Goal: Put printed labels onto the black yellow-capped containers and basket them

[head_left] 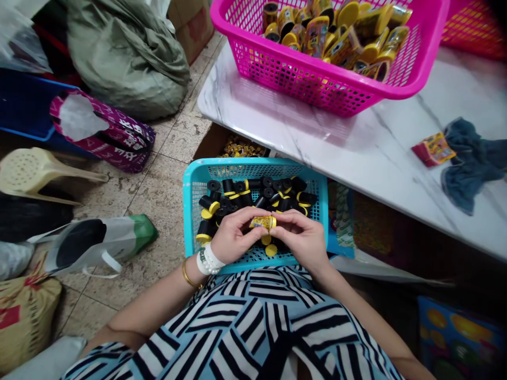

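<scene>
While both hands meet over the light-blue basket (187, 211) at the middle of the frame, a small canister with a printed yellow label (261, 222) lies sideways between them, its yellow-rimmed end toward the right. The left hand (237, 232), with a gold bangle (188, 277) and white bands at its wrist, pinches the canister's left part between thumb and fingers. The right hand (303, 237) pinches its rimmed end in the same way, the fingertips of the two hands close together.

Below and behind the hands, the light-blue basket holds many black canisters (228, 186), several with yellow caps, lying at mixed angles; a yellow disc (271, 250) shows just under the right hand. Top center, a pink basket (309, 67) stands on the white marbled desk (396, 142), heaped with yellow labelled canisters (317, 37). At the right of the frame, a small red and yellow box (433, 149) touches a crumpled dark blue cloth (471, 163) on the desk. Small yellow pieces (243, 148) fill a box beneath the desk's near edge. At the left, a cream stool (26, 169) and a purple printed bag (122, 140) lie tipped on the tiled floor (146, 184).
</scene>
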`<move>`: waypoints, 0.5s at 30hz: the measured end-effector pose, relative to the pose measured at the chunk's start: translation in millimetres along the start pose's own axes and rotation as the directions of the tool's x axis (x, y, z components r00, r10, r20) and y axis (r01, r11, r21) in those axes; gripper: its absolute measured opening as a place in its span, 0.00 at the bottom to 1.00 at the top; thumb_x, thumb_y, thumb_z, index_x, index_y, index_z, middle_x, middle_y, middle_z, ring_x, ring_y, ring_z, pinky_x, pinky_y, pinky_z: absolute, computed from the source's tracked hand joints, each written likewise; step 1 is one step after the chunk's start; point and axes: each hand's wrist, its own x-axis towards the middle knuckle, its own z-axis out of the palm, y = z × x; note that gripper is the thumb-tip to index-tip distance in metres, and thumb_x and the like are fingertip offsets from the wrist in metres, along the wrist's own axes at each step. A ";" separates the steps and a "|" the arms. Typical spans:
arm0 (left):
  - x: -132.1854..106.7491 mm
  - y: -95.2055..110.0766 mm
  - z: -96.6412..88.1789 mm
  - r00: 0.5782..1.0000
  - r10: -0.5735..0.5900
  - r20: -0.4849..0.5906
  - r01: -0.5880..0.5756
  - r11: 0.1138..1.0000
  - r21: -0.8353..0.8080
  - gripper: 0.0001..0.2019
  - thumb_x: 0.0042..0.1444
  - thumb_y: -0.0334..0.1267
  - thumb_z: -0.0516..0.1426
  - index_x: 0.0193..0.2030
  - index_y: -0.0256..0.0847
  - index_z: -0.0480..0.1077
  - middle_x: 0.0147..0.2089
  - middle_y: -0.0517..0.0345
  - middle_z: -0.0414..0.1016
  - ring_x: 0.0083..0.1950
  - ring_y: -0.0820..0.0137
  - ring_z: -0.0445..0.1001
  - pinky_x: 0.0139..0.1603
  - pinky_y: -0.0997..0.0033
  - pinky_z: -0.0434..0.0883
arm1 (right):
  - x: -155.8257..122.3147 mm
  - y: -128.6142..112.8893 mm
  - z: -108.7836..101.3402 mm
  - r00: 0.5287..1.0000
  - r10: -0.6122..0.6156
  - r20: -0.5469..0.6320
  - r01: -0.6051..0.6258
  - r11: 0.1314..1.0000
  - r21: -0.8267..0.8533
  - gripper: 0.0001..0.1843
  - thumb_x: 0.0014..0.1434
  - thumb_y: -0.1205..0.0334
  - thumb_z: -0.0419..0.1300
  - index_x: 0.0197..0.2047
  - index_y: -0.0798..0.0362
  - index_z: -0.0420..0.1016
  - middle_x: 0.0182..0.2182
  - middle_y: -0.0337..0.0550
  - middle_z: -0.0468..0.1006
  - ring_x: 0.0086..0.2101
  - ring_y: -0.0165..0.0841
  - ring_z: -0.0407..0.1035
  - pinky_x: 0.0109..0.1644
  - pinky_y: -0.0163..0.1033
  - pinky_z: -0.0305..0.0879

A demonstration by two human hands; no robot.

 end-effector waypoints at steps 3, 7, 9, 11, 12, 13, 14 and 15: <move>-3.9 2.3 0.1 1.000 0.010 0.019 -0.010 1.000 0.006 0.18 0.53 0.38 0.66 0.52 0.43 0.76 0.50 0.48 0.78 0.51 0.61 0.76 0.55 0.64 0.70 | 0.6 0.6 -1.2 1.000 -0.014 0.024 0.015 1.000 -0.023 0.12 0.53 0.62 0.71 0.42 0.45 0.83 0.37 0.40 0.80 0.35 0.32 0.75 0.39 0.39 0.76; -7.4 2.2 -4.7 0.986 -0.146 -0.083 0.134 0.981 -0.143 0.29 0.59 0.50 0.61 0.63 0.40 0.63 0.39 0.53 0.77 0.32 0.70 0.76 0.34 0.72 0.71 | 3.5 -0.7 -4.0 0.983 -0.177 0.039 0.181 0.968 -0.174 0.15 0.54 0.65 0.71 0.46 0.45 0.81 0.42 0.42 0.78 0.39 0.33 0.74 0.43 0.41 0.75; -6.4 1.2 -9.0 0.973 -0.225 -0.050 0.215 0.965 -0.150 0.26 0.61 0.55 0.57 0.56 0.35 0.67 0.33 0.57 0.74 0.26 0.74 0.72 0.28 0.74 0.67 | 4.1 -1.5 -4.3 0.958 -0.274 0.082 0.286 0.927 -0.242 0.14 0.54 0.66 0.71 0.45 0.45 0.81 0.41 0.43 0.79 0.41 0.35 0.75 0.45 0.43 0.75; -4.2 0.3 -13.1 0.960 -0.281 0.003 0.278 0.950 -0.142 0.24 0.59 0.55 0.59 0.47 0.33 0.71 0.31 0.58 0.73 0.25 0.76 0.70 0.27 0.76 0.67 | 3.6 -1.8 -3.7 0.934 -0.337 0.120 0.357 0.892 -0.278 0.15 0.54 0.66 0.71 0.45 0.46 0.81 0.40 0.43 0.80 0.42 0.36 0.75 0.46 0.44 0.75; -3.0 -0.1 -14.8 0.955 -0.297 0.021 0.297 0.943 -0.151 0.22 0.57 0.54 0.61 0.44 0.34 0.72 0.31 0.59 0.73 0.25 0.76 0.70 0.27 0.76 0.67 | 3.0 -1.9 -3.3 0.927 -0.354 0.127 0.376 0.882 -0.285 0.15 0.54 0.66 0.72 0.45 0.46 0.81 0.40 0.43 0.80 0.42 0.36 0.75 0.47 0.44 0.74; -2.0 -0.4 -16.1 0.951 -0.308 0.031 0.309 0.936 -0.171 0.21 0.56 0.52 0.63 0.43 0.34 0.72 0.32 0.59 0.74 0.26 0.76 0.70 0.28 0.76 0.68 | 2.4 -2.0 -2.9 0.922 -0.365 0.130 0.387 0.876 -0.287 0.16 0.54 0.66 0.72 0.46 0.46 0.81 0.40 0.43 0.81 0.42 0.36 0.75 0.47 0.44 0.74; -1.3 -0.8 -16.9 0.948 -0.316 0.035 0.317 0.928 -0.196 0.20 0.55 0.51 0.64 0.43 0.34 0.72 0.32 0.59 0.74 0.26 0.77 0.70 0.29 0.76 0.68 | 1.7 -2.1 -2.6 0.920 -0.368 0.134 0.391 0.875 -0.286 0.17 0.54 0.66 0.72 0.47 0.45 0.80 0.41 0.43 0.81 0.42 0.35 0.75 0.47 0.44 0.74; -0.9 -1.4 -17.3 0.945 -0.324 0.037 0.324 0.919 -0.224 0.19 0.55 0.50 0.64 0.43 0.35 0.72 0.33 0.59 0.74 0.27 0.77 0.70 0.29 0.76 0.68 | 1.1 -2.3 -2.5 0.920 -0.365 0.140 0.391 0.875 -0.287 0.18 0.54 0.66 0.71 0.48 0.45 0.80 0.41 0.43 0.81 0.43 0.35 0.75 0.47 0.43 0.74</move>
